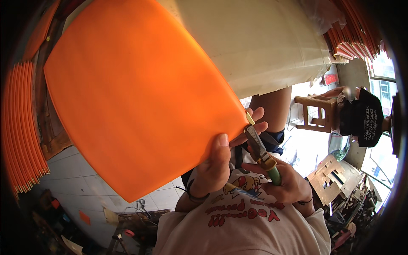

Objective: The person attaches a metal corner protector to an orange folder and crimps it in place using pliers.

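Observation:
A large, smooth orange panel (140, 97) with rounded edges fills the left and middle of the view, tilted in front of me. My left hand (216, 163) is closed on its near right corner, thumb on the orange face and fingers behind the edge. My right hand (291, 182) is wrapped round a pair of pliers (256, 141) with dark jaws and a green handle. The jaws touch the panel's corner beside a small pale yellow tip (250, 118). Whether they grip that tip is too small to tell.
A beige-covered table (255, 51) lies beyond the panel. Stacked orange panels (21, 127) stand at left, with more (352, 38) at far right. A person in black (365, 117) is by a tan stool (316, 112). Scrap boards (335, 178) lie at lower right.

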The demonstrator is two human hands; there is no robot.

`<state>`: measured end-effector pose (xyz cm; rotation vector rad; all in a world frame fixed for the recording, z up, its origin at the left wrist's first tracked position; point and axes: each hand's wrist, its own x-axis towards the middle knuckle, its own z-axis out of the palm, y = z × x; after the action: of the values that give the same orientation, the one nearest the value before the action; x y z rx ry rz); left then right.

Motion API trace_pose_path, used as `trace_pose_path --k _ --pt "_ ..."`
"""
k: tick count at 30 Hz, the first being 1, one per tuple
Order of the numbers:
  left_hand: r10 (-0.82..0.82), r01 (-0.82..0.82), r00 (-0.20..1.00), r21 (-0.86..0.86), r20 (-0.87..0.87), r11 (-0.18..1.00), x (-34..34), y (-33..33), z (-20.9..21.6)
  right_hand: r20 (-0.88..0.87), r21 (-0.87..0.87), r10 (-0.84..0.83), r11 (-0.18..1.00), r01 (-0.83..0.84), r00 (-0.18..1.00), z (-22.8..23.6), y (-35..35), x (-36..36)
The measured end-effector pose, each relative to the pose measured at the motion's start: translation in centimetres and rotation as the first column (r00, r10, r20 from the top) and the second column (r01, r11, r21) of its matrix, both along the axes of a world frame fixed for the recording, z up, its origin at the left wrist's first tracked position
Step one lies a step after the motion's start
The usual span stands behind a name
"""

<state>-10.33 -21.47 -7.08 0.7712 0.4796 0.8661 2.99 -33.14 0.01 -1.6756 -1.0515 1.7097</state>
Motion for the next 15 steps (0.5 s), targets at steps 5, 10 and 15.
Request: trace_pose_path --k 5,10,15 --pt "-0.077 0.077 0.997 0.000 -0.008 0.997 -0.6 0.2 -0.2 0.008 0.034 0.039 0.999 -0.040 0.999 -0.2 -0.1 0.0" --pt "-0.053 0.049 0.998 -0.085 -0.041 0.995 -0.2 0.3 0.3 0.080 0.024 0.055 0.998 -0.057 0.995 0.1 0.1 -0.1" --pt "-0.244 0.244 0.965 0.016 0.093 0.970 -1.3 1.1 -0.4 0.083 -0.001 0.038 0.999 -0.038 0.996 0.1 0.1 -0.2"
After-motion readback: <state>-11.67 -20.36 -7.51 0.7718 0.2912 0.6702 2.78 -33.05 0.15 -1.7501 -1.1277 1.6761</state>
